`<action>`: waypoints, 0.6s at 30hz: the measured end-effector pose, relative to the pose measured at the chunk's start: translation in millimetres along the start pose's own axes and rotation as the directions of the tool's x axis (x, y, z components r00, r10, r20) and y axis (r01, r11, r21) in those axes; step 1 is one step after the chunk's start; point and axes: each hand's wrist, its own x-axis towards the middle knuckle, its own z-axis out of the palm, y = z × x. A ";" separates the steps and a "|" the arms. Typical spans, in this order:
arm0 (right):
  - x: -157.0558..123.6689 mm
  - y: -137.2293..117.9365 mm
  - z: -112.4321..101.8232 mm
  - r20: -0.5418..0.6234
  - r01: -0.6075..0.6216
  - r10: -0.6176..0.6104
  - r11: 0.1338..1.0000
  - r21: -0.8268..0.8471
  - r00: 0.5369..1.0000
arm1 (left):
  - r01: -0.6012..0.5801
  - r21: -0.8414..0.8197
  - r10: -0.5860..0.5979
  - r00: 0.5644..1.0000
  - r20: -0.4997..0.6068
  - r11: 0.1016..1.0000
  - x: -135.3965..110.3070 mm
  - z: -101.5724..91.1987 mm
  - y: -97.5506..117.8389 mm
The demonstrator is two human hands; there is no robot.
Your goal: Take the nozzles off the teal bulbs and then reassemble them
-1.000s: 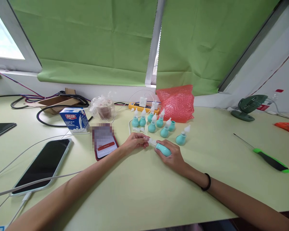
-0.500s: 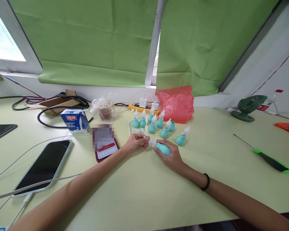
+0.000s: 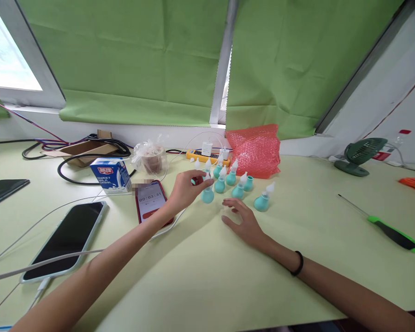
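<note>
My left hand [image 3: 188, 186] pinches the clear tip of a turquoise bulb nasal aspirator [image 3: 207, 196], whose bulb is upright, at or just above the tabletop. My right hand [image 3: 244, 221] hovers low over the table to its right, fingers apart and holding nothing. Behind and beside them stand several more aspirators with turquoise bulbs and clear tips, one of them [image 3: 238, 190] in the middle. A bulb without a tip [image 3: 249, 183] stands close by, and another tipped aspirator [image 3: 262, 202] stands apart on the right. My left hand partly hides the aspirators behind it.
A phone showing a timer [image 3: 151, 200], a milk carton [image 3: 111, 176] and a charging phone [image 3: 65, 240] lie to the left. Red bubble wrap [image 3: 254, 152] and a yellow power strip [image 3: 195, 156] are at the back. On the right are a screwdriver [image 3: 394, 233] and a small fan [image 3: 361, 154].
The aspirator has gone from lying between both hands to upright beside the others, with my left hand at its tip. My right hand has let go and opened.
</note>
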 end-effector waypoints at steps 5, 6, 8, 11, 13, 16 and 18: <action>-0.5 0.7 -0.9 0.065 0.083 -0.076 0.990 -0.115 0.995 | -0.092 0.395 0.069 0.995 0.072 0.914 1.1 0.5 -13.3; -0.6 1.6 -0.5 0.055 0.099 -0.093 0.988 -0.120 0.994 | -0.098 0.439 0.080 0.995 0.060 0.893 1.6 -0.5 -14.0; -0.7 4.2 0.8 0.048 0.122 -0.117 0.984 -0.132 0.992 | -0.091 0.493 0.078 0.996 0.048 0.865 2.2 -2.3 -14.0; -0.2 8.6 3.2 0.070 0.140 -0.129 0.974 -0.179 0.989 | -0.062 0.559 0.059 0.998 0.024 0.827 2.3 -3.7 -13.1; 0.5 11.0 4.2 0.070 0.152 -0.140 0.966 -0.211 0.988 | -0.060 0.604 0.070 0.998 0.006 0.795 2.6 -4.5 -13.8; 1.7 13.1 4.2 0.056 0.175 -0.167 0.961 -0.216 0.984 | -0.062 0.631 0.077 0.997 0.003 0.773 4.9 -7.0 -17.9; 2.4 13.8 3.7 0.048 0.187 -0.181 0.961 -0.204 0.982 | -0.043 0.617 0.044 0.999 0.013 0.786 6.9 -8.5 -22.1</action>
